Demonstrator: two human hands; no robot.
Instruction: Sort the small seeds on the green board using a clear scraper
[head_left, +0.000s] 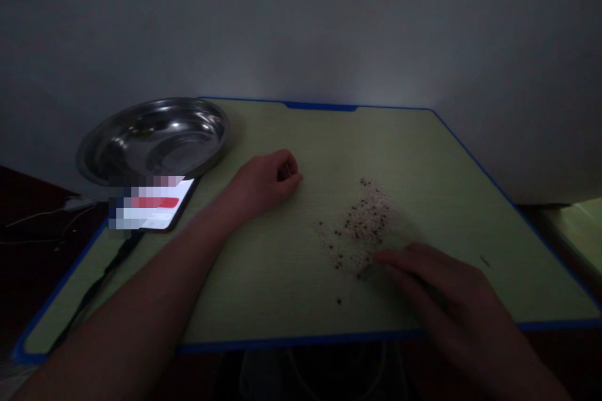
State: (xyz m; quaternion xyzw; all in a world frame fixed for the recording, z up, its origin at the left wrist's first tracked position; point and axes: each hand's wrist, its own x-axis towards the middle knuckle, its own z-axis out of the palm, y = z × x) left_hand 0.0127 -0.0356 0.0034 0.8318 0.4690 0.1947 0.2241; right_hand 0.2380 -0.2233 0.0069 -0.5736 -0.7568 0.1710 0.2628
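A loose heap of tiny pale grains [369, 216], mixed with dark round bits, is spread over the pale green table. At its near right edge, my right hand [437, 282] has its thumb and forefinger pinched together. A small dark shape [364, 272] shows by those fingertips, too blurred to name. To the left of the heap, my left hand [268, 182] rests on the table with its fingers curled closed. Whatever its fingers enclose, if anything, is hidden. One dark bit [339, 301] lies apart from the heap, toward the table's front edge.
A wide steel basin [188, 153] stands at the back left of the blue-edged table [301, 128]. In front of it lies a lit phone [164, 216], partly blurred out, with a black strap or cable [106, 276]. A thin dark sliver [485, 261] lies at right. A wall rises behind.
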